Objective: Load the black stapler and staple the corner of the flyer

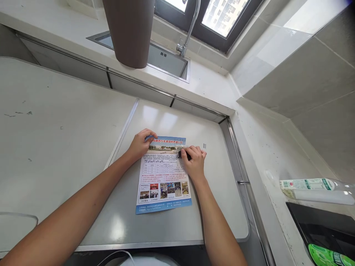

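Cylinder (130, 33), possibly a bin, partly hides the sink (166, 61) beyond the flyer (164, 177).

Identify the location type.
Probably a home kitchen: a sink with a curved faucet set in a pale counter, and a plastic bottle at right.

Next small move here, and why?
I'd probably press the left hand lightly onto the top-left corner of the flyer before shifting the small dark object. The right hand has that object at the flyer's upper right side, and nothing visible weighs down the lower half, so the sheet could slide or swivel.
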